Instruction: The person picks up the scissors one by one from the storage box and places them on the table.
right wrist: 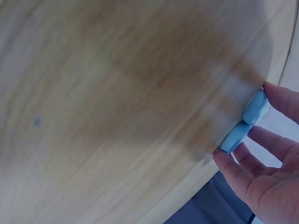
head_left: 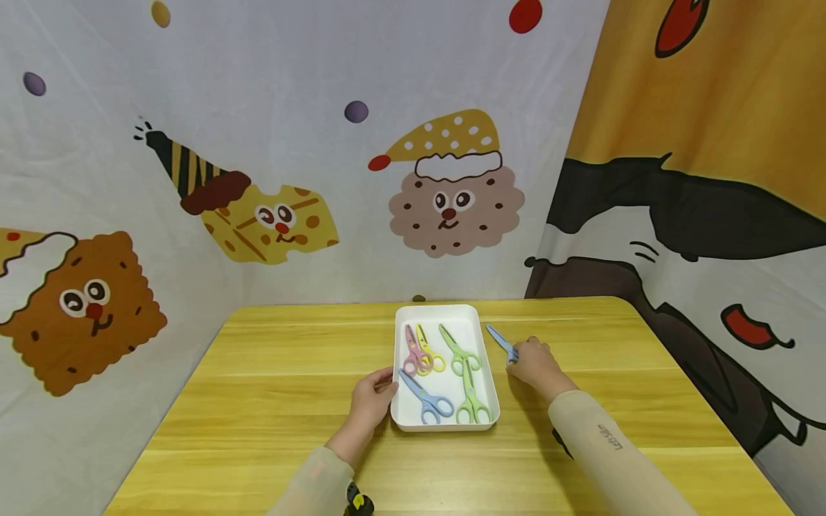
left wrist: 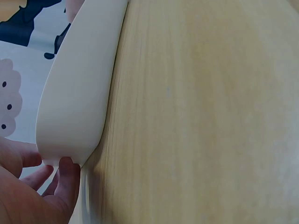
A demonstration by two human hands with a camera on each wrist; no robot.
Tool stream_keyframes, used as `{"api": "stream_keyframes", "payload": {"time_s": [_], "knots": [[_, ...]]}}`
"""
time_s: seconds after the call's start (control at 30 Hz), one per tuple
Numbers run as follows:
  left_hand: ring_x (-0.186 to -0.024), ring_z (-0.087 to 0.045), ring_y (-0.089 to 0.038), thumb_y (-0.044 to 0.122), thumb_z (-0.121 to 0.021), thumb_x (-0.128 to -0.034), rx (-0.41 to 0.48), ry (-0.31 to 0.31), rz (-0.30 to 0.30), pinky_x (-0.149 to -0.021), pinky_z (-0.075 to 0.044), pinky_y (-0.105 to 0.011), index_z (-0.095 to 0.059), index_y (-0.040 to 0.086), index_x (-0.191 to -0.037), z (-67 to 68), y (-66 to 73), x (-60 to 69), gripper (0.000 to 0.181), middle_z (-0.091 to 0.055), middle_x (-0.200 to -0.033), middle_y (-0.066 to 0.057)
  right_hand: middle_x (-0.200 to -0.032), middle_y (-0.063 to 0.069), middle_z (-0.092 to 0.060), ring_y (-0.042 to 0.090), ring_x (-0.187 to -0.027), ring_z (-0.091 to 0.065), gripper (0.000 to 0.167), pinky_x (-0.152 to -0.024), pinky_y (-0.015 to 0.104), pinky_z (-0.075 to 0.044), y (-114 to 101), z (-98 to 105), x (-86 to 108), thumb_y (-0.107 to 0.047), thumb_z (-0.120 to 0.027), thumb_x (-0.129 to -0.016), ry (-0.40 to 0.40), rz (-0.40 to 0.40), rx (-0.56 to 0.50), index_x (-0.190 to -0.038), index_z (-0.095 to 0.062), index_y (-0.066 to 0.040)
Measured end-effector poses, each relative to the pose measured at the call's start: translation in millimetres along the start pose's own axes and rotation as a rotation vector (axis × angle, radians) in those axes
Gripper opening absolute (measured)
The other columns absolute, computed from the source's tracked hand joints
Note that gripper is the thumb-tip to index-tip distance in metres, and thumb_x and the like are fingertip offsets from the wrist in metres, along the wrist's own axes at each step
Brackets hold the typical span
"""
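Note:
In the head view, a shallow white tray (head_left: pixel 445 430) holds pink scissors (head_left: pixel 411 340), yellow scissors (head_left: pixel 439 362), blue scissors (head_left: pixel 419 388) and two green scissors, one pair (head_left: pixel 449 339) above the other (head_left: pixel 470 394). My left hand (head_left: pixel 369 403) holds the tray's left side, its fingertips against the white wall (left wrist: pixel 77 88) in the left wrist view. To the right of the tray, my right hand (head_left: pixel 538 367) pinches another pair of blue scissors (head_left: pixel 500 340) by the handles (right wrist: pixel 236 136). Their blades point away, toward the back left, close to the tabletop.
The wooden table (head_left: pixel 284 380) carries the tray near its middle. A printed cloth (head_left: pixel 290 79) with cartoon figures hangs behind the table's back edge. A dark wristband (head_left: pixel 358 500) shows at the left sleeve.

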State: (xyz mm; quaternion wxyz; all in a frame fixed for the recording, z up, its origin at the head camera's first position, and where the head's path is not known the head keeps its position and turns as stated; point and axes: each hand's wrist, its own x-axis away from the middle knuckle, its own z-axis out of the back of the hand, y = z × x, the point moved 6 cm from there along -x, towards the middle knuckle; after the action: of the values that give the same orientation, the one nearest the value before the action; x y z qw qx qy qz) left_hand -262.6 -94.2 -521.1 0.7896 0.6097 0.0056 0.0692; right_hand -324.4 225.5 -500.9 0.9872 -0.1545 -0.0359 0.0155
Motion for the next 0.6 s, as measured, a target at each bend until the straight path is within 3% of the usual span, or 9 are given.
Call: {"api": "stream_keyframes", "payload": {"time_s": [0.37, 0.6], "knots": [[-0.099, -0.065, -0.028, 0.000, -0.062, -0.0871, -0.005, 0.003, 0.005, -0.083, -0.057, -0.032, -0.061, -0.006, -0.119, 0.0, 0.3, 0.0, 0.032, -0.065, -0.110, -0.022, -0.097, 0.020, -0.051, 0.034, -0.083, -0.047, 0.032, -0.068, 0.046, -0.045, -1, 1, 5.9, -0.020, -0.071, -0.079, -0.004, -0.007, -0.014, -0.100, -0.063, 0.003], [-0.098, -0.065, -0.029, 0.000, -0.062, -0.0866, -0.012, 0.009, -0.009, -0.083, -0.056, -0.032, -0.062, -0.006, -0.118, 0.0, 0.1, -0.5, 0.032, -0.065, -0.110, -0.023, -0.121, 0.028, -0.050, 0.045, -0.103, -0.048, 0.053, -0.079, 0.054, -0.049, -5, 10, 10.2, -0.025, -0.070, -0.081, 0.048, -0.002, 0.030, -0.122, -0.057, 0.005]]}}
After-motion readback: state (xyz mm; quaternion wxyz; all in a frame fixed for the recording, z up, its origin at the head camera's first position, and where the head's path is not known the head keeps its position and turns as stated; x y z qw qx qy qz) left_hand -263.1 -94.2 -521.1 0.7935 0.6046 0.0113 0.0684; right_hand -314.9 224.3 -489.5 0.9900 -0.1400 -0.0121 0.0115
